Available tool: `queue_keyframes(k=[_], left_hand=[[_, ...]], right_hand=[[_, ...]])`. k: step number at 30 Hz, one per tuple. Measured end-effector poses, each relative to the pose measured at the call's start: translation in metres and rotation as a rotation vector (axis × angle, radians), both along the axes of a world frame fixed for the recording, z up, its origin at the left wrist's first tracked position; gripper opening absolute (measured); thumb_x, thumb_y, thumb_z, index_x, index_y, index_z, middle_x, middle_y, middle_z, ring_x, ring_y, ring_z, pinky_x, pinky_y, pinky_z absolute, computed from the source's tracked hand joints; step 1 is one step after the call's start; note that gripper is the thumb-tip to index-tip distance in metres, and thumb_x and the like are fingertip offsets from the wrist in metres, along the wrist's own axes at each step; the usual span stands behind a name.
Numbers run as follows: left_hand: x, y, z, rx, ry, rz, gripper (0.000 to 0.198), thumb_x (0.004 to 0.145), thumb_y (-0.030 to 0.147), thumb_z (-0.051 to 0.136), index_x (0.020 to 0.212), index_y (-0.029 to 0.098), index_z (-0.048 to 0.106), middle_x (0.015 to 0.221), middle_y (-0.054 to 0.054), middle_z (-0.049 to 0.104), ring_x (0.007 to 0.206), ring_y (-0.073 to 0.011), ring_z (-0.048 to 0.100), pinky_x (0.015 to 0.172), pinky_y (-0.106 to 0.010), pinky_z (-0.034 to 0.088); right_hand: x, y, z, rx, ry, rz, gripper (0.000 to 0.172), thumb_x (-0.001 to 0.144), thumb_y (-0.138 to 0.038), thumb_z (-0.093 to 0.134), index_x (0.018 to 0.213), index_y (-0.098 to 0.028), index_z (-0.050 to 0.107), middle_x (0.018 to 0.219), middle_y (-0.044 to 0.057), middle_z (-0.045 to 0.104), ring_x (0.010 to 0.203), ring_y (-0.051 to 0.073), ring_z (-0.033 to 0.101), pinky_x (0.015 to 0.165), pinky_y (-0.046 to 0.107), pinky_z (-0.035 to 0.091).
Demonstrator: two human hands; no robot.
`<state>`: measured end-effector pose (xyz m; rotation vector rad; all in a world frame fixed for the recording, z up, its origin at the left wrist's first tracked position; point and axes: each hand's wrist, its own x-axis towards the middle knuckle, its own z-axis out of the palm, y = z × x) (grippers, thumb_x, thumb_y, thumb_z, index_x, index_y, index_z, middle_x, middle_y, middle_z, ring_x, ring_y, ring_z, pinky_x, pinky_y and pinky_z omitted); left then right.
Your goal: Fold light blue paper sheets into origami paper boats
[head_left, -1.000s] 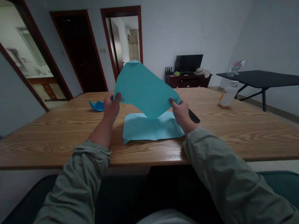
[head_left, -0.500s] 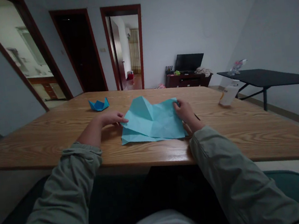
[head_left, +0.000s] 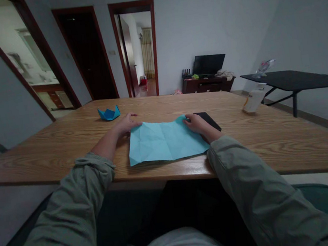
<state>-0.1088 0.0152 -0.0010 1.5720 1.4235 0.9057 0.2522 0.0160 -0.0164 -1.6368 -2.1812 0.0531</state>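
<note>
A creased light-blue paper sheet lies flat on the wooden table right in front of me. My left hand rests at the sheet's far left corner, fingers stretched out on the paper's edge. My right hand sits at the far right corner, fingers curled onto that edge. Both hands press the sheet down rather than lift it.
A small folded blue paper boat stands to the far left on the table. A black phone lies just right of the sheet. A white bottle stands at the right. A black side table and doorways are beyond.
The sheet's upper half was raised in both hands, then came down and now lies spread flat. Both hands moved down to the far corners.
</note>
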Motion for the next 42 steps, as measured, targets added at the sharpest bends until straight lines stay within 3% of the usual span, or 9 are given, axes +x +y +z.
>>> queue_keyframes(k=[3, 6, 11, 17, 42], left_hand=[[-0.001, 0.003, -0.005, 0.038, -0.019, -0.097, 0.080, 0.060, 0.027, 0.085, 0.130, 0.024, 0.046, 0.078, 0.003, 0.056, 0.060, -0.0110, 0.056, 0.053, -0.021, 0.042], [-0.003, 0.009, -0.011, 0.108, 0.012, -0.098, 0.074, 0.061, 0.024, 0.082, 0.128, 0.022, 0.051, 0.079, 0.003, 0.055, 0.062, -0.0106, 0.055, 0.056, -0.022, 0.043], [-0.008, 0.019, -0.017, 0.241, 0.353, -0.032, 0.045, 0.066, 0.021, 0.073, 0.110, 0.017, 0.065, 0.078, 0.000, 0.056, 0.067, -0.0134, 0.055, 0.059, -0.023, 0.043], [-0.011, 0.025, -0.023, 0.280, 0.588, -0.006, 0.037, 0.072, 0.023, 0.067, 0.109, 0.018, 0.067, 0.092, -0.004, 0.067, 0.077, -0.0164, 0.061, 0.068, -0.025, 0.046], [-0.012, 0.027, -0.024, 0.239, 0.670, -0.011, 0.039, 0.079, 0.030, 0.061, 0.116, 0.019, 0.065, 0.099, -0.006, 0.069, 0.081, -0.0167, 0.064, 0.070, -0.025, 0.048]], right_hand=[[-0.002, -0.002, 0.002, -0.022, -0.028, -0.042, 0.027, 0.093, -0.030, 0.053, 0.106, -0.013, 0.069, 0.108, 0.015, 0.072, 0.095, 0.022, 0.066, 0.075, 0.024, 0.043], [-0.003, -0.003, 0.002, -0.042, -0.046, -0.088, 0.028, 0.094, -0.030, 0.052, 0.109, -0.014, 0.068, 0.112, 0.016, 0.071, 0.098, 0.022, 0.067, 0.076, 0.023, 0.043], [-0.005, -0.007, 0.002, -0.075, -0.083, -0.150, 0.029, 0.093, -0.029, 0.051, 0.110, -0.014, 0.069, 0.113, 0.018, 0.071, 0.102, 0.024, 0.067, 0.077, 0.024, 0.043], [-0.007, -0.010, 0.002, -0.109, -0.086, -0.202, 0.029, 0.093, -0.030, 0.052, 0.109, -0.013, 0.069, 0.112, 0.019, 0.071, 0.102, 0.025, 0.067, 0.077, 0.025, 0.044], [-0.008, -0.015, 0.006, -0.214, -0.024, -0.266, 0.052, 0.087, -0.038, 0.055, 0.131, -0.010, 0.056, 0.124, 0.022, 0.064, 0.114, 0.031, 0.062, 0.091, 0.033, 0.046]])
